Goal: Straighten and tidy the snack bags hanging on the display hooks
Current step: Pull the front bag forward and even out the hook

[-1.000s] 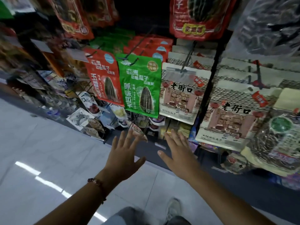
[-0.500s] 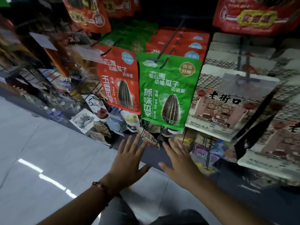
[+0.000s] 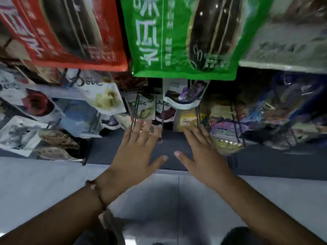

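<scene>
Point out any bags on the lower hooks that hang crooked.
Left of the left hand, the white Dove bags sit tilted and fanned over each other rather than square. The small bags right above the fingers hang straighter. Blur hides finer detail.

A red snack bag [image 3: 62,30] and a green snack bag [image 3: 180,36], each printed with a dark striped seed, hung side by side at the top. Below them, small white Dove pouches [image 3: 141,107] hung crowded and tilted on wire hooks [image 3: 134,110].
</scene>
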A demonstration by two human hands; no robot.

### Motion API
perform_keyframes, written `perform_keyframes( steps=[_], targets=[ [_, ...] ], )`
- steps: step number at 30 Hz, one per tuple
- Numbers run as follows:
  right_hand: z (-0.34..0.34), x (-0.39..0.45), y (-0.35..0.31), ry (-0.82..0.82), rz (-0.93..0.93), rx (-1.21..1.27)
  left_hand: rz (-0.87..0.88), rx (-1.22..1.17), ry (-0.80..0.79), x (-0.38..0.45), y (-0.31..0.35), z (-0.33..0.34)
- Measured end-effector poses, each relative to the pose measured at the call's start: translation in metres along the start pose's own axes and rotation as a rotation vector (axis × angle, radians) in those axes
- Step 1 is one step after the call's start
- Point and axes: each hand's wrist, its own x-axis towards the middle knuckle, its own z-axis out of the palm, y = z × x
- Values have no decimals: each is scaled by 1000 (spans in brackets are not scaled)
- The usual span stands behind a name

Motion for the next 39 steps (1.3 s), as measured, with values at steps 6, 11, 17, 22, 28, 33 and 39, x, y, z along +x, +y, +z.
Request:
perform_keyframes(
  steps=[6, 11, 17, 22, 28, 33, 39],
  targets=[
    [36, 17, 51, 206, -115, -87, 2, 75, 198, 29, 15, 59],
    [38, 10, 64, 360, -149, -187, -48, 127, 337, 33, 31, 57],
    [46, -52, 62, 439, -114, -98, -93, 164, 320, -13, 53, 39],
    [47, -99, 60, 484, -74, -69, -63, 132, 322, -51, 70, 33],
    [46, -120, 54, 445, -11, -108, -12, 117, 346, -68, 81, 22],
    [41, -120, 58, 433, -1, -114, -9, 103, 308, -63, 81, 13],
    [4, -122, 115, 466, 94, -123, 124, 159, 304, -6, 126, 9]
  ],
)
